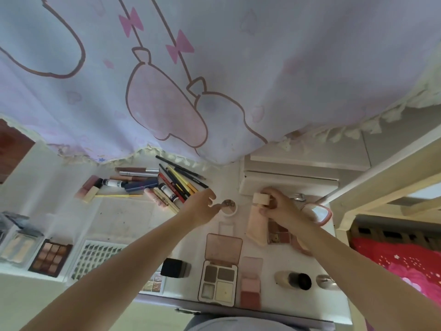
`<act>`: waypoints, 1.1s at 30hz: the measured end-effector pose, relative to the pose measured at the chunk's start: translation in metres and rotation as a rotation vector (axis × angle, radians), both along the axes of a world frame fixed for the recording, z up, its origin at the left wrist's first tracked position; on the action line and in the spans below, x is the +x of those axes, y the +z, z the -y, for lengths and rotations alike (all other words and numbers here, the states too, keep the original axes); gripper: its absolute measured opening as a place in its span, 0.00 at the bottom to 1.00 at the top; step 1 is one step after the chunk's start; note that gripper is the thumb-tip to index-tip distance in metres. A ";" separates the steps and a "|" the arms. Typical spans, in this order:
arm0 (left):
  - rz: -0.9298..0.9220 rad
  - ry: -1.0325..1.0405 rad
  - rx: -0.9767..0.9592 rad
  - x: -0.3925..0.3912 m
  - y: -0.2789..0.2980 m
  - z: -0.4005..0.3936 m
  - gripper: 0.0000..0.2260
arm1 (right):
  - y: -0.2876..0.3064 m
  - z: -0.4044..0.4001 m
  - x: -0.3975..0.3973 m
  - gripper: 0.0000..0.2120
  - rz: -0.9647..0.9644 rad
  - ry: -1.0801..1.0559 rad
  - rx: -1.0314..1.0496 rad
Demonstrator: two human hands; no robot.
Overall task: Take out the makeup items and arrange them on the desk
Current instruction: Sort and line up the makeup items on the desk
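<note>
Right hand: right hand [278,206] is at the far right of the desk, fingers curled round a cream tube [257,223] near its square cap, which points away from the person; the tube's flat end rests on the desk toward the person.
Left hand: left hand [202,206] hovers just left of a small round jar, fingers relaxed and slightly spread, holding nothing; the fingertips are close to the jar's rim, contact not clear.
Curtain: pale lilac curtain [214,68] with pink bows and outlined shapes hangs across the upper half, its frilled hem above the far edge of the desk.
Desk: white desk [124,218] carries all the makeup.
Pencil cluster: pencils and tubes [162,182] lie in a loose fan at the far centre-left, touching one another.
Open palette: four-pan palette [218,283] sits open near the front edge, pink lid raised away from the person.
Brown palette: nine-pan brown palette [51,258] lies at the left, beside a clear boxed item.
Blush strip: pink blush strip [250,285] lies just right of the open palette.
Mirror: pink-rimmed mirror [318,215] lies just beyond the right wrist.
Black cube: black cube [175,267] sits left of the open palette.
Round jar: small round jar [229,206] sits between the two hands.
</note>
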State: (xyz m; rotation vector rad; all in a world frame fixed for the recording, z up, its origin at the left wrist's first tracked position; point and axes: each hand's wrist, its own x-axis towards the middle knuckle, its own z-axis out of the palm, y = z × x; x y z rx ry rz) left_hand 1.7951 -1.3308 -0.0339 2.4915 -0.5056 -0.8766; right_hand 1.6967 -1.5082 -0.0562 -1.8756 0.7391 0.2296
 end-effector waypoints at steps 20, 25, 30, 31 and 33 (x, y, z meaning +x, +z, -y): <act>-0.007 -0.140 0.119 0.008 -0.026 -0.013 0.16 | -0.032 -0.028 0.009 0.20 -0.293 0.332 -0.555; 0.137 -0.070 0.018 0.011 -0.028 -0.019 0.14 | -0.016 -0.044 0.015 0.11 -0.010 0.543 -0.810; 0.171 -0.010 -0.058 0.013 -0.023 -0.028 0.14 | -0.024 -0.058 0.049 0.21 -0.050 0.901 -0.804; 0.170 0.001 -0.075 0.012 -0.021 -0.031 0.13 | -0.025 -0.058 0.055 0.20 -0.134 0.941 -0.828; 0.160 0.042 -0.101 0.012 -0.020 -0.037 0.13 | -0.027 -0.060 0.061 0.15 -0.184 0.948 -0.833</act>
